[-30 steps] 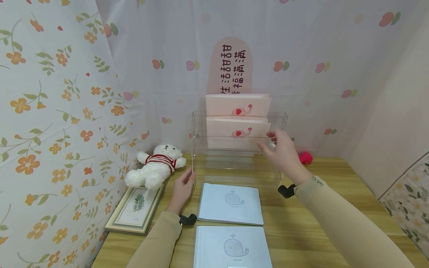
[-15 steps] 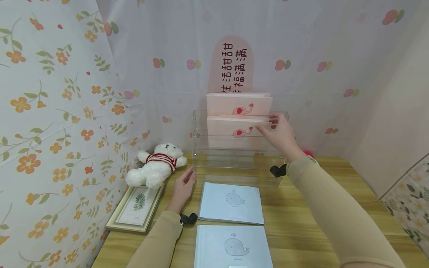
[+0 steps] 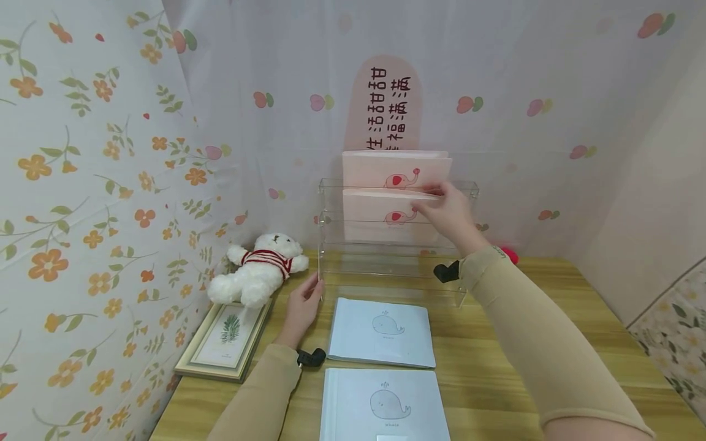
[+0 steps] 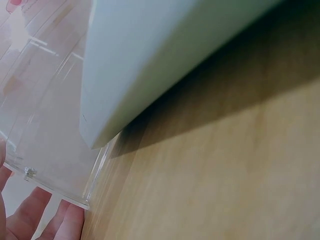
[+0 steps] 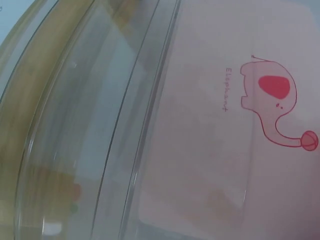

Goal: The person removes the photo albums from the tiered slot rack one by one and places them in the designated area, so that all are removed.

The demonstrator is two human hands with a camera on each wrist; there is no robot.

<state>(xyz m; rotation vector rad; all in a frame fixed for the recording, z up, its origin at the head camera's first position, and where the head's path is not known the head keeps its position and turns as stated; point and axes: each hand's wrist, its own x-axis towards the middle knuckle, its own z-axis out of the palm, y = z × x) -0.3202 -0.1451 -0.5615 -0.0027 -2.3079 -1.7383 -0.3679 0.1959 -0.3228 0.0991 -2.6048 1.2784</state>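
Note:
A clear acrylic tiered rack stands at the back of the wooden table. Its upper tier holds one pink elephant notebook and its middle tier another. My right hand pinches the top right edge of the middle one, whose cover fills the right wrist view behind the rack's clear rails. My left hand rests with straight fingers against the rack's left front corner. Two blue whale notebooks lie flat in front; the nearer-to-rack one's edge shows beside my left hand.
A white teddy bear lies left of the rack, partly on a framed leaf picture. A red object peeks out behind my right sleeve. A pink sign hangs on the floral curtain behind.
My right hand has risen and moved left from the rack's right side onto the top edge of the middle pink notebook. The left hand has stayed at the rack's corner.

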